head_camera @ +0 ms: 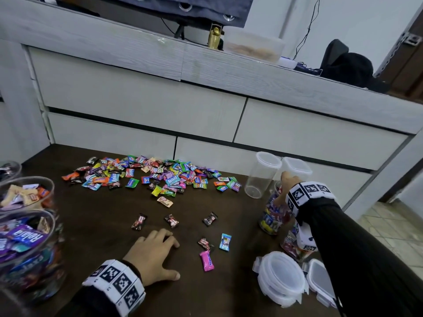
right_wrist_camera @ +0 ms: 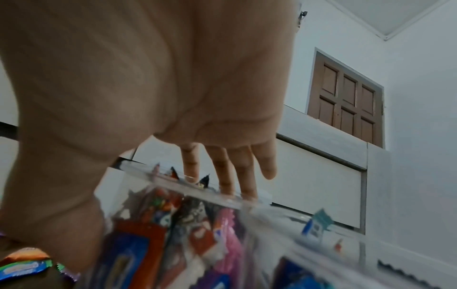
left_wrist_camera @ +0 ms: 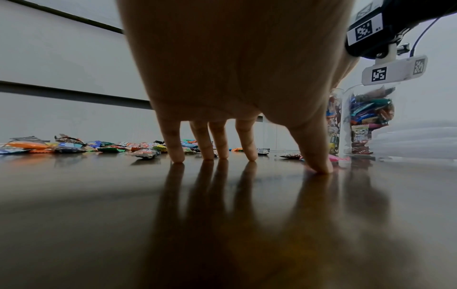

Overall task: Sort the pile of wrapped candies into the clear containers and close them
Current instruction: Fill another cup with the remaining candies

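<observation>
A pile of wrapped candies (head_camera: pixel 155 175) lies at the back of the dark table (head_camera: pixel 91 225). Loose ones sit nearer: a pink candy (head_camera: pixel 207 260), a blue candy (head_camera: pixel 225 242) and three dark candies (head_camera: pixel 171 220). My left hand (head_camera: pixel 169 255) rests on its spread fingertips (left_wrist_camera: pixel 249 156) on the bare table and holds nothing. My right hand (head_camera: pixel 288 179) hovers over the mouth of a candy-filled clear container (head_camera: pixel 272 216). In the right wrist view its straight fingers (right_wrist_camera: pixel 222 176) reach the container's (right_wrist_camera: pixel 173 234) far rim, with the thumb down the near side.
Two empty clear containers (head_camera: pixel 261 175) (head_camera: pixel 296 167) stand behind the right hand. Stacked round lids (head_camera: pixel 281 275) and a square lid (head_camera: pixel 320 280) lie at the front right. Filled jars (head_camera: pixel 27 248) (head_camera: pixel 23 193) stand at the left edge. White drawers (head_camera: pixel 137 106) back the table.
</observation>
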{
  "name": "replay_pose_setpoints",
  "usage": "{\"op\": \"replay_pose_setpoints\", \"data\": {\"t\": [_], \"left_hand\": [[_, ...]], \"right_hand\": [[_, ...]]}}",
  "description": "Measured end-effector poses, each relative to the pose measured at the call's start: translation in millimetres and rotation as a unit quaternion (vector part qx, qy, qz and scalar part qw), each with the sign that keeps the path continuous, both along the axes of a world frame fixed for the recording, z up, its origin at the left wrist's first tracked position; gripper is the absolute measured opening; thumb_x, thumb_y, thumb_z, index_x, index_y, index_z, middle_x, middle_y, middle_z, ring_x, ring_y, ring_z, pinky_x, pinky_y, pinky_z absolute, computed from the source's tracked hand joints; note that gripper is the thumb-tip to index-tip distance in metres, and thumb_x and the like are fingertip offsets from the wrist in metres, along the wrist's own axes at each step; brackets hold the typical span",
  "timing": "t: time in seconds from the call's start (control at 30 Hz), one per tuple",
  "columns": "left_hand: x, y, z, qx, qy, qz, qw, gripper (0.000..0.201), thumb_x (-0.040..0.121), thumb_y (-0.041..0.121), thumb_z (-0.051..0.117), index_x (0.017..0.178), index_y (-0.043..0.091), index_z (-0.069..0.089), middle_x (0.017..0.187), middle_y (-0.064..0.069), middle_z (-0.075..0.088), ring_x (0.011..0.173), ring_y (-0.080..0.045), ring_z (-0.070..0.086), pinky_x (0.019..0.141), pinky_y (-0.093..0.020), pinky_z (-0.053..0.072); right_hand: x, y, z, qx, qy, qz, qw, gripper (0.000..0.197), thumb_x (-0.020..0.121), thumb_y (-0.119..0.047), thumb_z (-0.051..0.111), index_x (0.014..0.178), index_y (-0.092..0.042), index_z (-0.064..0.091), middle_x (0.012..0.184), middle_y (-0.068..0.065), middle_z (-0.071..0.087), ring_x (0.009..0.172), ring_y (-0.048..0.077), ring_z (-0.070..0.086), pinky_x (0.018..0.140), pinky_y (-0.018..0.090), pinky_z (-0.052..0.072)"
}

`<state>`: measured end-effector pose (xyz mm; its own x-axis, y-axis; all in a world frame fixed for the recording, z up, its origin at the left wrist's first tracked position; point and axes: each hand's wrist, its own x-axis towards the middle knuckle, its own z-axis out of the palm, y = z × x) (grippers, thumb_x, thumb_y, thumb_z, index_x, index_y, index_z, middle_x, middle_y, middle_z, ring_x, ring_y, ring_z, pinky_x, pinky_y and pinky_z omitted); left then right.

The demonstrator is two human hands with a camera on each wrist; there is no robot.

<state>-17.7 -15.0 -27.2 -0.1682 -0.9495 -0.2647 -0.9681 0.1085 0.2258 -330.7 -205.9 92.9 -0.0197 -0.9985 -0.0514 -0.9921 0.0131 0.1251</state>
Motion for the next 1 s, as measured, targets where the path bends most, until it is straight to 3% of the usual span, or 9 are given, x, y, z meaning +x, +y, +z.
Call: {"op": "replay_pose_setpoints", "data": {"t": [0.07, 0.13, 0.2, 0.27, 0.37, 0.57, 0.77, 0.9, 1.0], "left_hand": [[-0.1, 0.4, 0.0, 0.000, -0.002, -0.001, 1.000, 0.072, 0.079, 0.067, 0.061, 0.140, 0.039, 0.034, 0.150, 0.009, 0.023, 0.138, -0.013, 0.026, 0.110, -0.035, 0.029], [0.1, 0.6, 0.0, 0.003, -0.005, -0.001, 1.000, 0.071, 0.080, 0.066, 0.061, 0.140, 0.039, 0.034, 0.150, 0.009, 0.023, 0.139, -0.013, 0.026, 0.110, -0.035, 0.029], [1.4, -0.8, 0.8, 0.004, 0.000, 0.001, 1.000, 0.066, 0.082, 0.064, 0.060, 0.139, 0.039, 0.036, 0.149, 0.010, 0.025, 0.138, -0.012, 0.027, 0.109, -0.035, 0.031], [3.6, -5.4, 4.5, -0.009, 0.013, 0.012, 1.000, 0.058, 0.087, 0.061, 0.056, 0.136, 0.036, 0.040, 0.143, 0.011, 0.034, 0.132, -0.010, 0.034, 0.107, -0.032, 0.036], [6.4, -19.0, 13.4, -0.047, 0.018, 0.042, 0.998, 0.047, 0.092, 0.057, 0.052, 0.131, 0.033, 0.045, 0.131, 0.009, 0.045, 0.124, -0.009, 0.043, 0.101, -0.029, 0.041], [7.5, -54.2, 15.6, -0.071, -0.023, 0.070, 0.995, 0.046, 0.093, 0.054, 0.051, 0.133, 0.031, 0.045, 0.138, 0.006, 0.040, 0.130, -0.015, 0.038, 0.103, -0.034, 0.040], [10.7, -72.5, 5.2, -0.009, -0.019, 0.074, 0.997, 0.055, 0.091, 0.053, 0.058, 0.137, 0.030, 0.038, 0.143, 0.004, 0.040, 0.132, -0.018, 0.040, 0.104, -0.039, 0.041], [11.6, -74.4, 2.2, -0.004, -0.016, 0.075, 0.997, 0.057, 0.090, 0.052, 0.059, 0.138, 0.030, 0.037, 0.144, 0.003, 0.039, 0.133, -0.019, 0.038, 0.104, -0.039, 0.041], [12.0, -75.3, 1.7, -0.003, -0.018, 0.076, 0.997, 0.057, 0.090, 0.052, 0.059, 0.139, 0.031, 0.037, 0.144, 0.003, 0.038, 0.134, -0.019, 0.037, 0.105, -0.040, 0.040]], "right_hand": [[0.7, -0.1, -3.4, -0.026, -0.019, 0.006, 0.999, 0.065, 0.076, -0.036, 0.074, 0.125, -0.009, 0.040, 0.114, 0.015, 0.061, 0.100, 0.032, 0.063, 0.071, 0.031, 0.052], [4.6, 1.9, -2.6, -0.034, -0.056, -0.011, 0.998, 0.055, 0.080, -0.034, 0.069, 0.125, -0.013, 0.044, 0.109, 0.012, 0.062, 0.100, 0.030, 0.062, 0.065, 0.020, 0.053], [14.9, 1.7, 2.6, -0.043, -0.032, 0.001, 0.999, 0.063, 0.069, -0.047, 0.077, 0.115, -0.015, 0.046, 0.100, 0.008, 0.063, 0.093, 0.028, 0.064, 0.073, 0.031, 0.056], [28.7, -2.1, 9.2, -0.052, -0.029, 0.003, 0.998, 0.079, 0.067, -0.056, 0.076, 0.122, -0.009, 0.044, 0.114, 0.013, 0.059, 0.104, 0.031, 0.060, 0.085, 0.039, 0.052], [47.5, -16.6, 15.6, -0.072, -0.072, 0.010, 0.995, 0.080, 0.075, -0.051, 0.072, 0.130, -0.004, 0.039, 0.129, 0.019, 0.050, 0.118, 0.035, 0.051, 0.095, 0.041, 0.044], [74.3, -47.5, 17.7, -0.087, -0.083, -0.026, 0.992, 0.069, 0.077, -0.042, 0.071, 0.125, -0.002, 0.041, 0.124, 0.019, 0.052, 0.113, 0.034, 0.053, 0.082, 0.036, 0.042], [77.4, -68.2, -2.9, -0.120, 0.043, -0.036, 0.991, 0.066, 0.085, -0.042, 0.061, 0.128, 0.003, 0.039, 0.128, 0.023, 0.048, 0.115, 0.038, 0.048, 0.096, 0.044, 0.040], [79.7, -75.9, -9.7, -0.136, 0.014, -0.073, 0.988, 0.044, 0.094, -0.024, 0.055, 0.125, 0.004, 0.044, 0.131, 0.022, 0.041, 0.121, 0.037, 0.040, 0.096, 0.044, 0.038], [80.5, -73.6, -7.8, -0.129, 0.021, -0.075, 0.989, 0.058, 0.088, -0.032, 0.064, 0.129, 0.000, 0.040, 0.134, 0.024, 0.037, 0.127, 0.040, 0.036, 0.099, 0.048, 0.038]]}}
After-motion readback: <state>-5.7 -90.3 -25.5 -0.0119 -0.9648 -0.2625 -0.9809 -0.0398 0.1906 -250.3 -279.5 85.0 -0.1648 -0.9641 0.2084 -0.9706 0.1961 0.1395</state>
